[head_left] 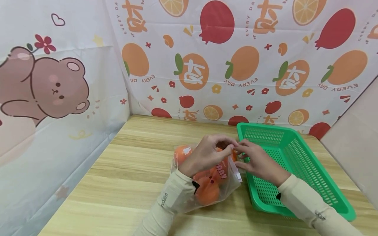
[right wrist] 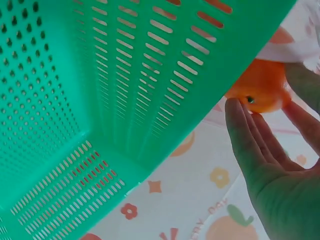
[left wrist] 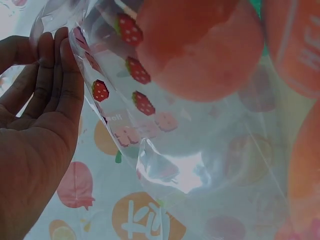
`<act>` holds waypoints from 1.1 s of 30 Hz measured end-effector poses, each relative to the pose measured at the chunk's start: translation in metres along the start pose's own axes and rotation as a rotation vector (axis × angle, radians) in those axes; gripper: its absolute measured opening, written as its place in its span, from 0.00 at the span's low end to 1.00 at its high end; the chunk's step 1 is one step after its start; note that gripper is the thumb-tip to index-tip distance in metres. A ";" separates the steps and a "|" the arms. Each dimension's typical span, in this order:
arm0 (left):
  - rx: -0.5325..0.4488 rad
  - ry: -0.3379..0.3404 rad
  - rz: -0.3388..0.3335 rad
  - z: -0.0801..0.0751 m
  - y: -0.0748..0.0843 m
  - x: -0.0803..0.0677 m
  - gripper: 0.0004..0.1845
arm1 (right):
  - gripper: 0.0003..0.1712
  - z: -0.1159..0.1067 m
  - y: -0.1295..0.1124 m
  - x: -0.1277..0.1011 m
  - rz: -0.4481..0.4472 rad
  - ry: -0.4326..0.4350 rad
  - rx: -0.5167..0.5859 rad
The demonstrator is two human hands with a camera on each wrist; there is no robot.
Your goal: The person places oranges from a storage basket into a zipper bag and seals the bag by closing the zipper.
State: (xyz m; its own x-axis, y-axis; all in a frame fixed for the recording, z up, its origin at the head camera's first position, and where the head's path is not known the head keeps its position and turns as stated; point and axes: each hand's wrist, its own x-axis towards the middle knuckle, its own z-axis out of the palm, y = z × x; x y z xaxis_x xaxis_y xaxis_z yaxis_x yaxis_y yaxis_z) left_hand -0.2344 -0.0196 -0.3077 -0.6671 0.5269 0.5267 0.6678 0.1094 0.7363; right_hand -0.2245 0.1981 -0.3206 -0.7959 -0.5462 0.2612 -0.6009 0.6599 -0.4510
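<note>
Both of your hands met at the mouth of the clear bag (head_left: pixel 217 183) of oranges.
Your left hand (head_left: pixel 206 154) pinched the bag's top edge while your right hand (head_left: pixel 257 160) pinched an orange (right wrist: pixel 260 87) there with its fingertips. That bag lay on the wooden table (head_left: pixel 124 170), just beside the green basket (head_left: pixel 307 164).

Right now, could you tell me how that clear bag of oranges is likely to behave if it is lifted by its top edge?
The clear bag looks thin and creased, so it would probably sag. The oranges fill it, likely bottom-heavy. The round fruit may shift or roll out.
</note>
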 end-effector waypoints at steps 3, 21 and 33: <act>-0.007 0.005 -0.016 0.000 0.000 0.000 0.08 | 0.29 0.003 -0.002 0.000 -0.049 0.028 -0.123; -0.038 0.009 -0.014 0.000 -0.001 -0.002 0.07 | 0.16 0.006 -0.010 0.016 -0.213 -0.109 -0.528; -0.059 0.000 -0.009 0.001 0.002 -0.004 0.09 | 0.13 0.005 -0.004 0.029 -0.032 -0.151 -0.205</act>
State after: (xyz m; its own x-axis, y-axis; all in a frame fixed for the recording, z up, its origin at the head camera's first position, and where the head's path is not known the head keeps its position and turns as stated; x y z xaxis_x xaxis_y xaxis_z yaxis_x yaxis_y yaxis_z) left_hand -0.2305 -0.0208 -0.3083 -0.6725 0.5264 0.5202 0.6415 0.0642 0.7644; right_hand -0.2448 0.1769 -0.3154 -0.7656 -0.6291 0.1346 -0.6400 0.7237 -0.2582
